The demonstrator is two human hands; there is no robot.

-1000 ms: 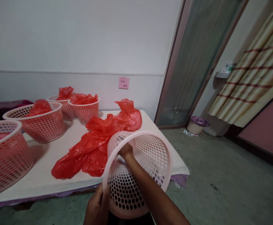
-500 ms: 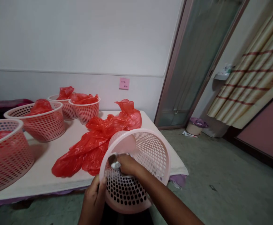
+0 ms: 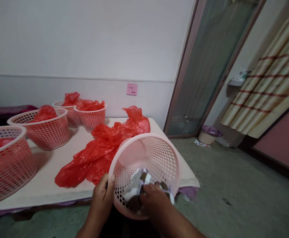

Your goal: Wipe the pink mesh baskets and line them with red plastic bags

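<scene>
A pink perforated plastic basket (image 3: 127, 152) is tilted with its mouth toward me at the front edge of the white-covered bed. My left hand (image 3: 104, 191) grips its rim on the left, thumb on the near side. Inside the basket my right hand (image 3: 154, 198) closes on a soft bundle of brown, white and grey cloth (image 3: 134, 186); its exact kind is blurred. More brown and white cloth shows to the right of the fingers. Crumpled red plastic bags (image 3: 95, 152) lie on the bed just behind the basket.
Several pink baskets (image 3: 51, 134) holding red bags stand on the left of the bed (image 3: 47, 175). A pink note (image 3: 132, 89) is stuck on the wall. To the right are a glass door (image 3: 201, 72), a lined bin (image 3: 207, 136) and a curtain (image 3: 263, 89).
My right hand has moved down and toward me inside the basket, and the cloth bundle now shows much more. My left hand still holds the rim, slightly higher.
</scene>
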